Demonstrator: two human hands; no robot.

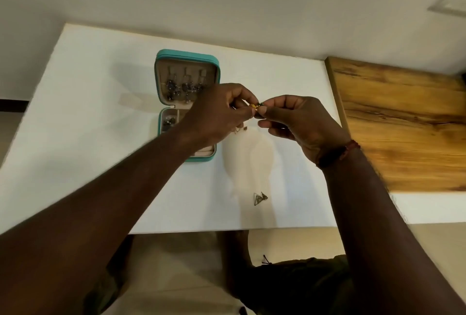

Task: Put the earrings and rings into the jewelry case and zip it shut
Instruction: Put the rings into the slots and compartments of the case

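**Both hands pinch one gold earring**

The teal jewelry case (pixel 187 62) lies open on the white table (pixel 88 113). Beside it, the left hand (pixel 216 113) and right hand (pixel 300 120) meet, pinching a small gold earring (pixel 255 107). A triangular earring (pixel 259 198) lies nearer.

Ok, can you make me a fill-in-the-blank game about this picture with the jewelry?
1. The jewelry case lies ____, not zipped.
2. The left hand and right hand both pinch one small ____-coloured piece.
3. The red band sits on the ____ wrist.
Missing words: open; gold; right.
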